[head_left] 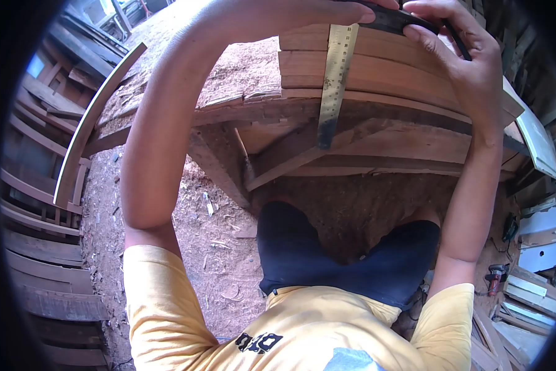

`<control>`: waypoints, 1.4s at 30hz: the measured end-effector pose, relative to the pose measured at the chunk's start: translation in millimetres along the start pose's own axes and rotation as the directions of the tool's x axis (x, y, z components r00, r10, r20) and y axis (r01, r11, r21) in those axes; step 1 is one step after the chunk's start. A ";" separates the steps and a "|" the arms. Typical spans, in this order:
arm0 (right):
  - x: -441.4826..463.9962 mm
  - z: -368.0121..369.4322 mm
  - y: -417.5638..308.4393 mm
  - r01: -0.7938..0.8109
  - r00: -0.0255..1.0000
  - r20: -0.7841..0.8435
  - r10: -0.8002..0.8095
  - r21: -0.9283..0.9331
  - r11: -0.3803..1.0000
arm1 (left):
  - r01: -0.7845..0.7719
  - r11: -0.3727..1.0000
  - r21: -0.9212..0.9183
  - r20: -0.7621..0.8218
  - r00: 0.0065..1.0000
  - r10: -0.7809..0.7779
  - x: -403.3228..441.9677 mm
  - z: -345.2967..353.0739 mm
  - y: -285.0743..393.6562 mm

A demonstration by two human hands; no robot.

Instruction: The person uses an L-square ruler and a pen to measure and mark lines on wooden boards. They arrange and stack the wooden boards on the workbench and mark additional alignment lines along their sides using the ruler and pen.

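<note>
Both my hands are raised at the top edge of the view, over a stack of planks. My left hand (346, 11) is partly cut off, its thumb pressed against a dark, smooth, curved object (390, 20). My right hand (457, 34) grips the other end of this object with bent fingers, and a thin black strip shows beside them. What kind of object it is, I cannot make out. A yellowish metal ruler (336, 80) with dark markings runs down from beside my left thumb across the planks (389, 68). Its dark lower end reaches past their front edge.
The planks rest on a rough wooden bench (278, 114) with slanted braces. A curved wooden strip (89, 120) stands at the left, near stacked wooden frames (37, 204). Shavings cover the ground (222, 260). On the right lie a red-and-grey tool (494, 279) and wood offcuts (534, 294).
</note>
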State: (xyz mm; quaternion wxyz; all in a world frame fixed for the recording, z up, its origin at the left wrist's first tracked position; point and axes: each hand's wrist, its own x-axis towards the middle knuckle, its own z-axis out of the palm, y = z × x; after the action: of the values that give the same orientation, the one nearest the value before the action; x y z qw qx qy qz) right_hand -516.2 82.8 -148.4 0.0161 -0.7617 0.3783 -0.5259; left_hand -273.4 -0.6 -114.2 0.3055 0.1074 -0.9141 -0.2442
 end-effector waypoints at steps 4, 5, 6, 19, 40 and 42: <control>-33.3 19.9 -3.5 0.173 0.912 -0.297 -0.282 -0.347 0.922 | -0.081 0.997 0.003 -0.047 0.996 0.081 -0.5 0.1 -8.1; -53.9 37.9 -13.8 0.137 0.882 -0.424 -0.208 -0.192 0.972 | -0.098 0.991 0.094 -0.037 0.994 0.102 -0.2 -1.6 -8.1; -74.5 55.9 -24.1 0.137 0.831 -0.541 -0.129 -0.027 0.990 | -0.107 0.984 0.141 -0.031 0.993 0.112 -0.9 -1.1 -5.9; -105.6 138.3 -17.9 0.225 0.887 -0.342 -0.309 -0.264 0.938 | -0.143 0.946 0.291 -0.079 0.982 0.173 -5.1 1.2 7.3; -132.7 153.4 -44.8 0.017 0.974 -0.209 -0.092 -0.335 0.942 | -0.111 0.938 0.328 -0.080 0.986 0.144 -8.0 6.8 8.6; -133.0 152.3 -44.3 0.018 0.976 -0.197 -0.090 -0.338 0.941 | -0.079 0.985 0.152 -0.026 0.996 0.084 -5.6 1.0 6.1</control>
State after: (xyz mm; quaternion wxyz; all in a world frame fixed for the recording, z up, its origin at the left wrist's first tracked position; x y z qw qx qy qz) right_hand -388.9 136.4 -302.6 -0.1679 -0.7037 0.4402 -0.5318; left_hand -269.9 6.9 -114.6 0.3208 0.0966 -0.9285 -0.1600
